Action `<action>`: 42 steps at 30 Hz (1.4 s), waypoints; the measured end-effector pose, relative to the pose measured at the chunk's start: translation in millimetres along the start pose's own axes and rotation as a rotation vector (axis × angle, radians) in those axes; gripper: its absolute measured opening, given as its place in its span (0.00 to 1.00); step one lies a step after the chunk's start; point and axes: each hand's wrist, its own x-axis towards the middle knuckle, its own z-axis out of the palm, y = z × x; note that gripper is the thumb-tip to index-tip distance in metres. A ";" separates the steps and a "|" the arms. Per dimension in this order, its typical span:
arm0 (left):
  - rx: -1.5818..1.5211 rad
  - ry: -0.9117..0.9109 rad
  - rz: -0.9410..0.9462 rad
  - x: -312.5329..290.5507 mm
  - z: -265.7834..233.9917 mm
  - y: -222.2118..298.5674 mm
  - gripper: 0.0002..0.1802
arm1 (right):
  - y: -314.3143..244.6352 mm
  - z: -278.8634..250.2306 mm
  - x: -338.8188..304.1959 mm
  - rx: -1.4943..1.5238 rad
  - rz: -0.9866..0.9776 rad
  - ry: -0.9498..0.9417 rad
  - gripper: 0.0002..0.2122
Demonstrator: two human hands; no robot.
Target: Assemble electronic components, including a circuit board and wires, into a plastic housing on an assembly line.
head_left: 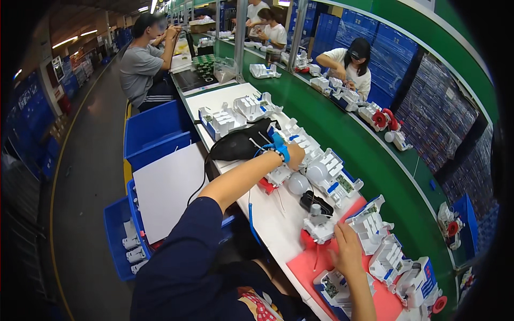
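Note:
My left hand (295, 156), with a blue strap at the wrist, reaches over the middle of the bench among white plastic housings (305, 140). Its fingers point away and down, so whether they grip anything is hidden. Two round white domes (298, 183) lie just on the near side of it. My right hand (348, 249) is over the red mat (305, 263), thumb and fingers apart. Its fingertips are beside a small white housing (319, 230) with a red part under it and a grey cylinder on top. An open housing with a circuit board (333, 286) lies below that hand.
More open white housings (385, 259) line the right side of the mat. A black bag (243, 142) lies left of my left hand. Blue bins (155, 128) stand beside the bench. A green conveyor (369, 160) runs along the far side, with co-workers (350, 67) beyond.

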 end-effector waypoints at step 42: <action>-1.876 0.247 0.520 -150.3 -21.8 301.7 0.06 | -100.7 -3.3 -104.1 0.725 0.515 0.591 0.07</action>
